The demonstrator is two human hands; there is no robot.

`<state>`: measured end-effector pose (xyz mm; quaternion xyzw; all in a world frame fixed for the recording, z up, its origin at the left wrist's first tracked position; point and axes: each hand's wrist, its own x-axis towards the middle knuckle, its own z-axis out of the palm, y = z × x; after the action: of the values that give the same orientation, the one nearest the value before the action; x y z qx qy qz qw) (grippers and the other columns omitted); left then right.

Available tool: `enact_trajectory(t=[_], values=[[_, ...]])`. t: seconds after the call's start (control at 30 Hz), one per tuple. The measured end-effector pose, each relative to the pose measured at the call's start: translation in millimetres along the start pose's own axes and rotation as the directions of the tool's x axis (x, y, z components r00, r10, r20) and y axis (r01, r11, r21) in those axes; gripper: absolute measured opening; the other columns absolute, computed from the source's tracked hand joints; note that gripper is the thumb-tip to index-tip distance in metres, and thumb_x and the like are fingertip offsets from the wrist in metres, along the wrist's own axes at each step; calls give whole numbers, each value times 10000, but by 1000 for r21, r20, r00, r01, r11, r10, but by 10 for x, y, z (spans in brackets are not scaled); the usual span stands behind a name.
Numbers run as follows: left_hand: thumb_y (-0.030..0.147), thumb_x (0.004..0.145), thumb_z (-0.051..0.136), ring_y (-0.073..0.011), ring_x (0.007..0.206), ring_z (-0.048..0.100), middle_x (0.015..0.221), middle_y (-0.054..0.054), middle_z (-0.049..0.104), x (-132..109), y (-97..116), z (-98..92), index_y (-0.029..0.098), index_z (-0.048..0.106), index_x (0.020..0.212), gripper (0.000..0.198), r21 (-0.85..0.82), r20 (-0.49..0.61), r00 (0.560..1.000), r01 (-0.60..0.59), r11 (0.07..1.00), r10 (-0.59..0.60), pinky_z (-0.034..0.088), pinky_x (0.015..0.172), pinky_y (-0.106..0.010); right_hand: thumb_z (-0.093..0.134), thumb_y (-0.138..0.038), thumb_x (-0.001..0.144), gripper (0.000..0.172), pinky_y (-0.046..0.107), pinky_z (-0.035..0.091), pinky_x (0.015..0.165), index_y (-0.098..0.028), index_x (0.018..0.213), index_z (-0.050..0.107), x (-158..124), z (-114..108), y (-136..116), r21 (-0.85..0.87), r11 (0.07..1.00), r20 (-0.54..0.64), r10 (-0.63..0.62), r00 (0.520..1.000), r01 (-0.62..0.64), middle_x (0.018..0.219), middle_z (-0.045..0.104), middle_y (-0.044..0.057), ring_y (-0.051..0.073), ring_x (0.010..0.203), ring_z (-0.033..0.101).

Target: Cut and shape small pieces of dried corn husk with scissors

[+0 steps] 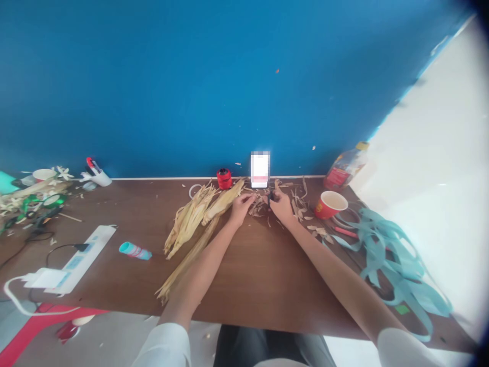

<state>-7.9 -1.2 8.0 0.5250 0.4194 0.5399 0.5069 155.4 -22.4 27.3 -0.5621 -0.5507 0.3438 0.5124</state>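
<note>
My left hand (241, 208) is closed in a pinch around a small piece of dried husk, which is mostly hidden by the fingers. Close to its right, my right hand (282, 207) is wrapped round a pair of dark scissors (271, 199); their blades are hard to make out. Small brown husk scraps (259, 210) are scattered on the table beneath and around both hands. Left of my left hand lie long dried corn husks (193, 211) in loose bundles. Behind the hands, a phone (260, 171) with a lit screen leans against the blue wall.
A red roll-shaped object (224, 179) sits by the wall. To the right are a red paper cup (330, 205), a bottle (347, 165) and tangled teal ribbon (397, 260). A power strip (82, 260), blue tube (135, 251) and tipped pen cup (101, 178) lie left on the brown table (244, 285).
</note>
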Motion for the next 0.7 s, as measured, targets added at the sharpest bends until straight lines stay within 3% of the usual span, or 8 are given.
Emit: enact_trajectory(t=[0.33,0.57,0.7], values=[[373,686,729,-98,630,537,764,-43,658,78,-54,-14,126,682,832,290,-226,-32,993,107,968,-118,408,591,-228,551,-358,722,188,225,369,570,-181,663,528,-41,74,127,-342,926,-14,-177,984,162,607,574,-6,126,583,476],[347,689,709,-74,541,464,638,-4,593,39,33,18,124,643,759,242,-189,-15,993,115,975,-120,360,546,-220,530,-362,743,188,218,373,601,-177,722,554,-28,81,164,-336,925,26,-178,984,177,675,613,8,142,639,514],[315,705,685,-73,547,458,639,10,572,28,39,12,133,610,747,202,-178,4,995,95,979,-95,356,552,-215,507,-373,771,210,225,373,609,-178,747,582,-58,73,101,-426,895,-8,-147,989,130,688,629,17,145,636,525]])
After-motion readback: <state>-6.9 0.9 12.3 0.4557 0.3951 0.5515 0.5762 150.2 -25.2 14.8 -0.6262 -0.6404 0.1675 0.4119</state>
